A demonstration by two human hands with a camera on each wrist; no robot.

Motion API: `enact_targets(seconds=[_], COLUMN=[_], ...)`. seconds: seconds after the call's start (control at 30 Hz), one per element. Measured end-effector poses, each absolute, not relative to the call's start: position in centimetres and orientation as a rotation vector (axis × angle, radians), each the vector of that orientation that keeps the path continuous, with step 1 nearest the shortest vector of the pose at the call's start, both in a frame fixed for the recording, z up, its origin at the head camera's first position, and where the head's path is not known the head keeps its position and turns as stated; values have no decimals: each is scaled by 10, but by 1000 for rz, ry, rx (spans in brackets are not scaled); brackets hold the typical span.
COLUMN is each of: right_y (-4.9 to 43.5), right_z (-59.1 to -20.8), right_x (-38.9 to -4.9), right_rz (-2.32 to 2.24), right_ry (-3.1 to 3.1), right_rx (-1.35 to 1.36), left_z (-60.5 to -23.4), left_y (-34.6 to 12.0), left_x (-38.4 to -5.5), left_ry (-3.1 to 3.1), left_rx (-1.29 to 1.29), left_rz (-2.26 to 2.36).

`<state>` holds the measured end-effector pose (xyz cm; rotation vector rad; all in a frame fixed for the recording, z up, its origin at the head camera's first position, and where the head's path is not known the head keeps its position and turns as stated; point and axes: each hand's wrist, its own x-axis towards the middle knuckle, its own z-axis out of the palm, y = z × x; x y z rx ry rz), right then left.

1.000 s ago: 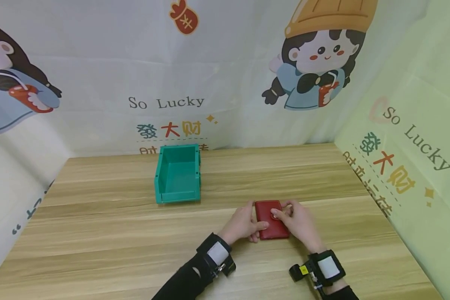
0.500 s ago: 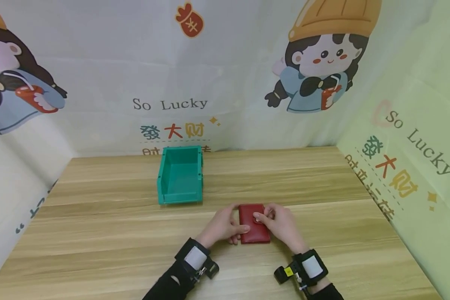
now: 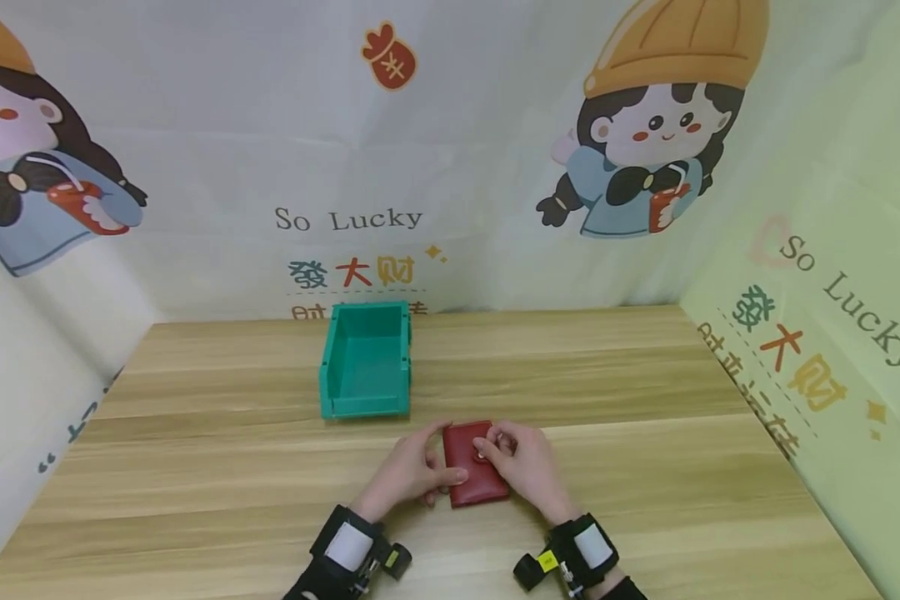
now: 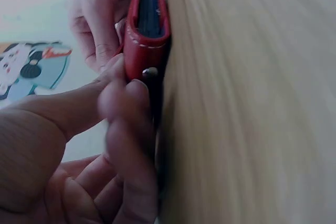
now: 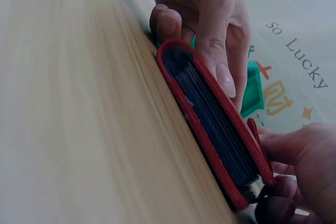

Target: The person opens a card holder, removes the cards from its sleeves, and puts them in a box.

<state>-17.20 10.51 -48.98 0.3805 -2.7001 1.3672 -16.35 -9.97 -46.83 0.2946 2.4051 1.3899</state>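
A small red card wallet (image 3: 482,485) lies on the wooden table between both hands, cover closed. My left hand (image 3: 411,468) grips its left side, thumb on top of the cover and fingers at the edge. At the right side, my right hand (image 3: 527,468) pinches the snap strap between thumb and fingers. The strap (image 5: 253,128) stands slightly off the cover in the right wrist view. Dark blue card sleeves (image 5: 212,121) show between the red covers there. White stitching and a metal stud (image 4: 150,71) are visible on the wallet's end in the left wrist view.
A green open bin (image 3: 366,367) stands on the table (image 3: 607,383) beyond the hands, to the left. White printed cloth (image 3: 480,150) hangs along the table's back and sides. Each wrist wears a black strap with a small camera.
Both hands and the wallet have shifted left and a little nearer to me, with the wallet tilting slightly. The hold on it looks much the same. The head view has also shifted a little.
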Motion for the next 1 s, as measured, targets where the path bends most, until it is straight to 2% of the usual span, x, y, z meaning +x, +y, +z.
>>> enact_targets(seconds=[0.33, 1.0], right_y=[95, 93], right_z=[-499, -501], right_x=[-164, -158], right_rz=[1433, 1404], right_ry=[-2582, -2583], right_rx=[449, 487], left_z=[-475, -490], left_y=[-109, -112], left_x=[-152, -150], left_ry=[2777, 2784], left_rx=[403, 406], left_rz=[1173, 1408])
